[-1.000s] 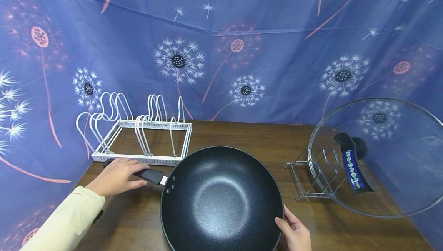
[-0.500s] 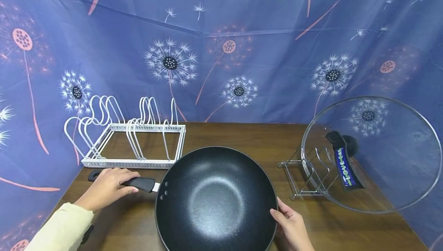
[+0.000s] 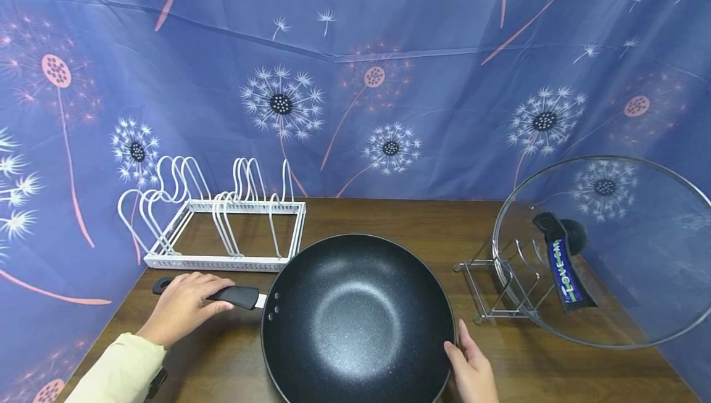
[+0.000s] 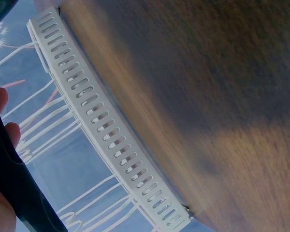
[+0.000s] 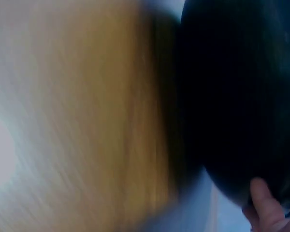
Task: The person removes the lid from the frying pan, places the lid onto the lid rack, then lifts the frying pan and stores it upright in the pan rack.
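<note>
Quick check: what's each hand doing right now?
Left hand: grips the wok handle.
Right hand: fingers straight, touching the wok at its right rim; holding nothing.

wok (image 5: 241, 96): black, blurred | fingers (image 5: 263, 198): touching its underside | table (image 5: 87, 121): wooden

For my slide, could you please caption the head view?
Left hand grips wok handle; right hand steadies its rim.

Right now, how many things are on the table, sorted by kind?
Wok: 1
Glass lid: 1
White rack: 1
Metal lid stand: 1
Total: 4
</note>
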`<state>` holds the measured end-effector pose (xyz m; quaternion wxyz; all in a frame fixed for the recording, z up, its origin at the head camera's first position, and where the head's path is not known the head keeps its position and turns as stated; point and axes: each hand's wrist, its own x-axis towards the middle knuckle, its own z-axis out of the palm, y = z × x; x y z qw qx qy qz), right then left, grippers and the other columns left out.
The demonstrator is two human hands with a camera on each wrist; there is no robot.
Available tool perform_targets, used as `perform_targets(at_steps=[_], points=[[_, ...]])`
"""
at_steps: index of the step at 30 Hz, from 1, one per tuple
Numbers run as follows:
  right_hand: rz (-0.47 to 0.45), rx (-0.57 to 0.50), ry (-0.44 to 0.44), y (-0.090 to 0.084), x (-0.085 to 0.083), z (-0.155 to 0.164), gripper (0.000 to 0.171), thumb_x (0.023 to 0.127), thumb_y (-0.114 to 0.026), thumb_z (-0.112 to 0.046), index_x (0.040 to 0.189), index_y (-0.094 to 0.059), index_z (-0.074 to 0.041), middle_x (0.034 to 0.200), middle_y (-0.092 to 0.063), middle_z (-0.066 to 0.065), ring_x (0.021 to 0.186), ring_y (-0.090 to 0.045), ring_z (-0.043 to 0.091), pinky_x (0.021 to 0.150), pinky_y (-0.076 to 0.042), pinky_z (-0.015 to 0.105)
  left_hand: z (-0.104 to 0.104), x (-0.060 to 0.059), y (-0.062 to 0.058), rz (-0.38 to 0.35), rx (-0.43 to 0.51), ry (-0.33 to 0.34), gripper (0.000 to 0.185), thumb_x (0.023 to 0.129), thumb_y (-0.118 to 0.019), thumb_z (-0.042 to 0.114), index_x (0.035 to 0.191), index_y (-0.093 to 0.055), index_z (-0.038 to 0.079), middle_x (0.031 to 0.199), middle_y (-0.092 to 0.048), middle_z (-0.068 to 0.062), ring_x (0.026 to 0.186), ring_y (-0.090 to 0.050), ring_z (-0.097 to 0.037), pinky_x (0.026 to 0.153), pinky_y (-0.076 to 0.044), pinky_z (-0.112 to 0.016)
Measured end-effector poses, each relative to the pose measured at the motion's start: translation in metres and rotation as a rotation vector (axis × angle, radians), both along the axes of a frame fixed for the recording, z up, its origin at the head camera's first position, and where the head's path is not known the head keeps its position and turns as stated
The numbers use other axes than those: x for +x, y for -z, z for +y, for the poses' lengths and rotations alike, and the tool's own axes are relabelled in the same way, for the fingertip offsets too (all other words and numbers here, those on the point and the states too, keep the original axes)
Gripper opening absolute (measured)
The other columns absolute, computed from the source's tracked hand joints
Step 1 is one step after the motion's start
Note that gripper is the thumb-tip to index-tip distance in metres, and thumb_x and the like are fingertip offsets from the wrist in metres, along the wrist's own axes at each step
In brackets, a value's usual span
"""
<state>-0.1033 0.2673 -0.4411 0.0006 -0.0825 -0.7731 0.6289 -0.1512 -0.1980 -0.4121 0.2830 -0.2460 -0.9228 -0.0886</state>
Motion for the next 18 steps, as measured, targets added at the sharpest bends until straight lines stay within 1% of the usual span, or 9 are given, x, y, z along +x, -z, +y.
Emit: perform_targets(at_steps=[1, 3, 4, 6, 7, 8, 10, 15, 18], points=[[0.005, -0.038, 0.006, 0.002, 0.003, -0.002, 0.057, 0.096, -0.042, 0.0, 0.141, -0.013, 0.019, 0.143, -0.02, 0.037, 0.126, -0.045, 0.029, 0.091, -0.044, 0.021, 0.0, 0.0, 0.0, -0.002, -0.002, -0.003, 0.039, 0.063, -0.08, 0.032, 0.097, -0.072, 0.014, 0.088, -0.07, 0.0, 0.082, -0.063, -0.022, 0.075, -0.045, -0.044], [0.052, -0.115, 0.023, 0.008, 0.009, -0.005, 0.059, 0.091, -0.042, 0.008, 0.14, -0.011, 0.021, 0.141, -0.019, 0.04, 0.115, -0.054, 0.012, 0.083, -0.046, 0.014, 0.0, 0.0, 0.0, -0.006, -0.003, -0.008, 0.04, 0.063, -0.08, 0.033, 0.097, -0.072, 0.014, 0.088, -0.069, 0.001, 0.082, -0.063, -0.022, 0.075, -0.045, -0.044], [0.079, -0.145, 0.033, 0.01, 0.011, -0.007, 0.06, 0.088, -0.043, 0.012, 0.139, -0.012, 0.022, 0.14, -0.02, 0.042, 0.108, -0.055, 0.003, 0.08, -0.047, 0.014, 0.0, -0.001, 0.0, -0.006, -0.004, -0.01, 0.04, 0.062, -0.08, 0.033, 0.097, -0.072, 0.014, 0.088, -0.069, 0.001, 0.081, -0.063, -0.022, 0.074, -0.045, -0.044], [0.126, -0.171, 0.044, 0.013, 0.013, -0.009, 0.062, 0.083, -0.044, 0.016, 0.138, -0.015, 0.024, 0.136, -0.023, 0.045, 0.094, -0.053, -0.011, 0.077, -0.049, 0.015, -0.001, -0.001, 0.001, -0.001, -0.007, -0.01, 0.04, 0.062, -0.08, 0.034, 0.097, -0.072, 0.015, 0.087, -0.069, 0.002, 0.08, -0.062, -0.022, 0.072, -0.045, -0.043], [0.134, -0.175, 0.055, 0.013, 0.013, -0.009, 0.063, 0.081, -0.045, 0.017, 0.137, -0.017, 0.023, 0.135, -0.025, 0.045, 0.092, -0.054, -0.011, 0.075, -0.05, 0.015, -0.001, -0.001, 0.001, 0.002, -0.008, -0.01, 0.04, 0.062, -0.079, 0.034, 0.096, -0.072, 0.015, 0.086, -0.069, 0.002, 0.08, -0.062, -0.021, 0.071, -0.045, -0.043], [0.152, -0.156, 0.069, 0.013, 0.012, -0.008, 0.062, 0.08, -0.046, 0.018, 0.136, -0.021, 0.024, 0.133, -0.028, 0.046, 0.092, -0.054, -0.012, 0.074, -0.05, 0.014, 0.0, -0.002, 0.002, 0.005, -0.008, -0.008, 0.04, 0.062, -0.079, 0.035, 0.096, -0.072, 0.015, 0.086, -0.069, 0.003, 0.079, -0.062, -0.021, 0.07, -0.045, -0.042], [0.165, -0.135, 0.082, 0.011, 0.01, -0.007, 0.06, 0.08, -0.047, 0.018, 0.135, -0.026, 0.023, 0.132, -0.032, 0.044, 0.092, -0.054, -0.011, 0.074, -0.05, 0.014, 0.001, -0.002, 0.002, 0.014, -0.002, -0.003, 0.04, 0.062, -0.079, 0.035, 0.096, -0.072, 0.016, 0.085, -0.068, 0.004, 0.077, -0.061, -0.02, 0.068, -0.045, -0.042], [0.202, -0.082, 0.044, 0.006, 0.003, 0.0, 0.058, 0.08, -0.049, 0.017, 0.134, -0.027, 0.024, 0.132, -0.033, 0.041, 0.096, -0.052, -0.011, 0.075, -0.048, 0.012, 0.005, -0.004, 0.003, 0.019, 0.02, 0.001, 0.04, 0.061, -0.079, 0.034, 0.096, -0.072, 0.017, 0.085, -0.069, 0.005, 0.076, -0.062, -0.02, 0.064, -0.044, -0.041], [0.224, -0.07, 0.03, 0.005, 0.0, 0.004, 0.057, 0.08, -0.048, 0.018, 0.132, -0.028, 0.025, 0.133, -0.033, 0.04, 0.096, -0.052, -0.011, 0.073, -0.048, 0.01, 0.007, -0.004, 0.003, 0.013, 0.02, -0.007, 0.04, 0.061, -0.079, 0.033, 0.096, -0.072, 0.016, 0.086, -0.069, 0.004, 0.076, -0.061, -0.02, 0.064, -0.043, -0.041]])
